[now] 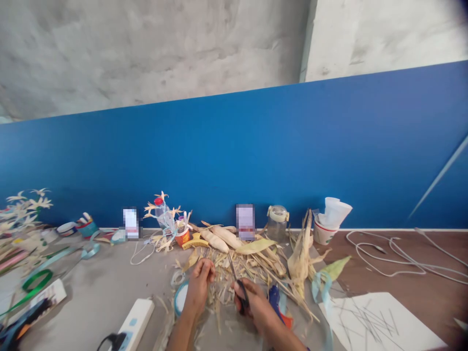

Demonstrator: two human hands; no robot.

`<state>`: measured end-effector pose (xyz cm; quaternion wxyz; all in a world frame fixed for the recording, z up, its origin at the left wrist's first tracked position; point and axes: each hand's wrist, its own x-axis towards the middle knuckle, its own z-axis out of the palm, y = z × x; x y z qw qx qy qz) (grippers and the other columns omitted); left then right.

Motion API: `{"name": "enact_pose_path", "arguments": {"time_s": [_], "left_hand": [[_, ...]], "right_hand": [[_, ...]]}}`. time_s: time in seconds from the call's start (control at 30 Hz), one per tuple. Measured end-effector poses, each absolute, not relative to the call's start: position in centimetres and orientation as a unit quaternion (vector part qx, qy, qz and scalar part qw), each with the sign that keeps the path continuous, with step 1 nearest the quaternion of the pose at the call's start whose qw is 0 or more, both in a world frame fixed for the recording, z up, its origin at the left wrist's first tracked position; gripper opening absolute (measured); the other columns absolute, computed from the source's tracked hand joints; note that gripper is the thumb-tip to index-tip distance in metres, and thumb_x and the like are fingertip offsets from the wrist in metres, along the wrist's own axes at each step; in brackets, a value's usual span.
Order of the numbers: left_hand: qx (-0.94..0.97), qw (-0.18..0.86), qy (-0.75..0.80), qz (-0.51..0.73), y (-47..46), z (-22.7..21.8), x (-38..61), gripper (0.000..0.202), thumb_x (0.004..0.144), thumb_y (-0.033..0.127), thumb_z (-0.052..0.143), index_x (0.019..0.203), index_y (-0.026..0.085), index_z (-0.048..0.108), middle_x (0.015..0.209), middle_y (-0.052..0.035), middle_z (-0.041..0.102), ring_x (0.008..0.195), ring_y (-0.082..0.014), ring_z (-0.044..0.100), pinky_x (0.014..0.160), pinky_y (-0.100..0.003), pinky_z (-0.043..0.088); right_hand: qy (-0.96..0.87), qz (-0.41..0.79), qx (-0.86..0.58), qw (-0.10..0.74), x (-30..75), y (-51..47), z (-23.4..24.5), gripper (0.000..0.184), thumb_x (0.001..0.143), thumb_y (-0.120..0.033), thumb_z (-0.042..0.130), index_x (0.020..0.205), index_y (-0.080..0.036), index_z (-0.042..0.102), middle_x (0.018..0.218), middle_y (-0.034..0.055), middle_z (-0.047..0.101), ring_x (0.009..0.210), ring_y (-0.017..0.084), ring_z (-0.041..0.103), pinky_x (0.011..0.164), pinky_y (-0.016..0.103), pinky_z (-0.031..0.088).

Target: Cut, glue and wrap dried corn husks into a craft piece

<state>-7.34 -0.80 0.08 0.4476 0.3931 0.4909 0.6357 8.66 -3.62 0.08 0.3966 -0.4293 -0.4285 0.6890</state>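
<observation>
Right hand (254,304) gripping scissors (234,272); left hand (199,287) pinching dried husk strip (215,273); pixelated labels (244,222) unreadable

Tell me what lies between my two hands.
Head view: the scissors, gripped by the right hand, angle up into the gap beside the left hand. Beneath them the table is littered with dried husk strips.

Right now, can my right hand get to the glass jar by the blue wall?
Probably yes, though not freely. The right hand is shut on scissors, and a heap of dry husks lies between it and the jar. Reaching over the heap looks possible; nothing tall stands in the way.
</observation>
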Motion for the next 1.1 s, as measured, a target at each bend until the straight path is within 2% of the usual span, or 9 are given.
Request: {"name": "enact_pose_path", "arguments": {"time_s": [0.13,0.23,0.37,0.5,0.6,0.7,0.83,1.1], "left_hand": [[0.393,0.486,0.451,0.638,-1.0,-0.1,-6.9,0.036,0.074,0.051,0.068,0.067,0.018,0.057,0.052,0.0067,0.046,0.047,-0.0085,0.037,0.059,-0.024,0.04],[0.361,0.507,0.434,0.651,-1.0,0.0,-6.7,0.033,0.072,0.047,0.071,0.067,0.017,0.058,0.053,0.0067,0.048,0.047,-0.008,0.039,0.059,-0.024,0.041],[0.321,0.531,0.413,0.666,-1.1,0.4,-6.3,0.029,0.066,0.041,0.078,0.071,0.018,0.062,0.057,0.0048,0.054,0.049,-0.009,0.045,0.067,-0.028,0.046],[0.319,0.573,0.389,0.647,-1.5,0.7,-5.4,0.026,0.063,0.037,0.08,0.073,0.019,0.064,0.061,0.0035,0.06,0.05,-0.0093,0.047,0.072,-0.031,0.048],[0.319,0.595,0.385,0.629,-2.0,0.9,-4.5,0.026,0.063,0.035,0.081,0.073,0.019,0.064,0.062,0.003,0.062,0.051,-0.0089,0.05,0.066,-0.027,0.047],[0.308,0.613,0.385,0.617,-2.4,1.3,-3.6,0.027,0.062,0.032,0.082,0.072,0.017,0.062,0.061,0.0025,0.063,0.051,-0.0077,0.051,0.058,-0.021,0.042],[0.298,0.633,0.375,0.608,-2.8,1.7,-2.9,0.03,0.06,0.032,0.084,0.069,0.016,0.06,0.057,0.0027,0.062,0.049,-0.0067,0.049,0.053,-0.019,0.039],[0.36,0.645,0.382,0.556,-3.3,1.6,-2.3,0.033,0.062,0.04,0.081,0.068,0.017,0.059,0.061,0.0004,0.064,0.049,-0.0091,0.05,0.052,-0.022,0.037]], "right_hand": [[-0.314,0.785,-0.331,0.42,9.4,-3.7,0.6,0.048,0.068,-0.062,0.059,0.087,-0.018,0.057,0.051,-0.0059,0.052,0.038,0.005,0.028,0.041,0.018,0.021],[-0.262,0.812,-0.282,0.439,9.6,-3.6,0.6,0.052,0.065,-0.064,0.064,0.089,-0.017,0.06,0.054,-0.0047,0.056,0.038,0.005,0.029,0.041,0.018,0.023],[-0.283,0.737,-0.311,0.529,9.3,-3.1,0.2,0.046,0.063,-0.053,0.075,0.089,-0.018,0.06,0.054,-0.0055,0.057,0.039,0.004,0.033,0.042,0.017,0.024],[-0.326,0.657,-0.34,0.589,9.1,-2.8,0.5,0.043,0.056,-0.036,0.082,0.09,-0.02,0.06,0.058,-0.0055,0.057,0.05,0.009,0.048,0.048,0.02,0.035],[-0.355,0.609,-0.348,0.618,9.2,-2.8,1.3,0.047,0.054,-0.028,0.083,0.093,-0.021,0.058,0.07,-0.0027,0.061,0.062,0.014,0.057,0.056,0.024,0.044],[-0.39,0.57,-0.36,0.627,9.2,-3.0,1.8,0.048,0.059,-0.027,0.077,0.101,-0.021,0.055,0.077,-0.0002,0.064,0.069,0.017,0.06,0.061,0.027,0.048],[-0.427,0.498,-0.39,0.646,9.0,-3.1,1.7,0.041,0.065,-0.026,0.068,0.103,-0.02,0.055,0.084,0.0036,0.066,0.078,0.019,0.063,0.07,0.029,0.051],[-0.415,0.465,-0.391,0.677,9.1,-2.9,1.9,0.028,0.07,-0.026,0.064,0.096,-0.018,0.056,0.065,-0.0021,0.062,0.052,0.012,0.056,0.051,0.023,0.047]]}}
